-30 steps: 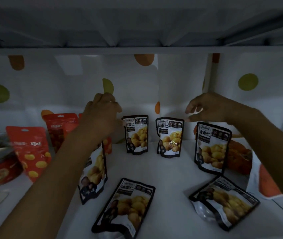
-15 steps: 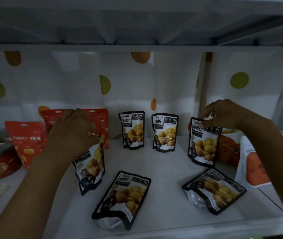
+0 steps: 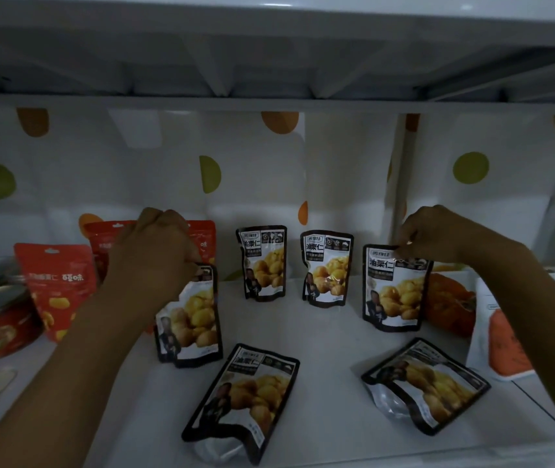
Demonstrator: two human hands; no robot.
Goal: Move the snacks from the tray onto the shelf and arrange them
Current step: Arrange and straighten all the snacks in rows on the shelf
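Dropped from the back of the shelf [image 3: 320,336] onto two pouch tops within the last second. Now gripping the top seal of the left chestnut pouch [image 3: 190,315] with the left hand [image 3: 161,248], fingers curled round it, and pinching the top edge of the right chestnut pouch [image 3: 394,292] with the right hand [image 3: 438,231], thumb against fingertips. Has also turned the left pouch to face the shelf's front edge more squarely than before.

Holds both pouches upright, about midway between the back wall and the front edge, the left one leaning slightly. Further back, two standing pouches [image 3: 264,263] near the back edge; toward the front edge, two flat pouches [image 3: 245,400] not yet stood up. No tray in view.

To do this step well:
- Keep each grip high on the seal, and press down lightly so the bottom gusset spreads flat before letting go.
- Straighten the left pouch first — probably the likelier one to topple.
- Release one hand at a time, and watch for a wobble.
- Square both faces to the front edge, level with each other and evenly spaced either side of the back pair.
- Avoid brushing the red pouches [image 3: 55,285] just behind the left hand, or the orange pack [image 3: 451,305] just beside the right pouch.
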